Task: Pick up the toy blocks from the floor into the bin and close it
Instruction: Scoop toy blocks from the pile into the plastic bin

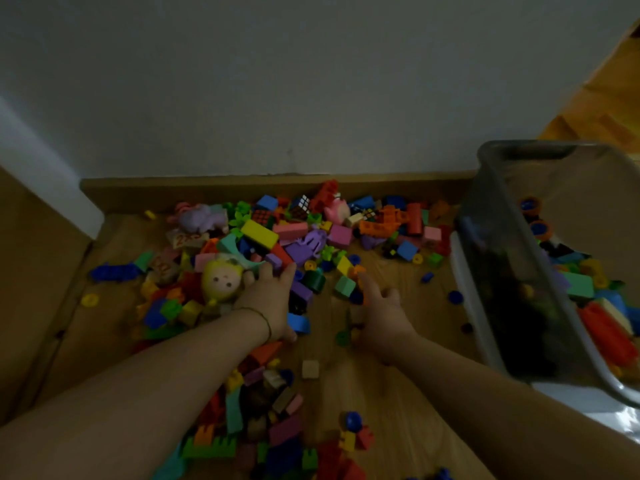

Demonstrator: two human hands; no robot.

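Head view: a clear plastic storage bin (498,216) stands open at the right on the wooden floor (391,265). A layer of mixed coloured blocks lies along its bottom. Many more coloured plastic toy blocks (259,233), too many to count, lie heaped on the floor left of it, with one yellow-haired doll head (221,278) among them. The left hand (270,299) lies flat, fingers straight, on the pile beside the doll. The right hand (381,306) reaches low over the floor nearby. It is blurred, so whether it holds anything cannot be told.

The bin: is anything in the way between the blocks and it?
Nothing visible does. The bin stands open on the right, no lid on it, and only floor with a few loose pieces lies between it and the right hand.
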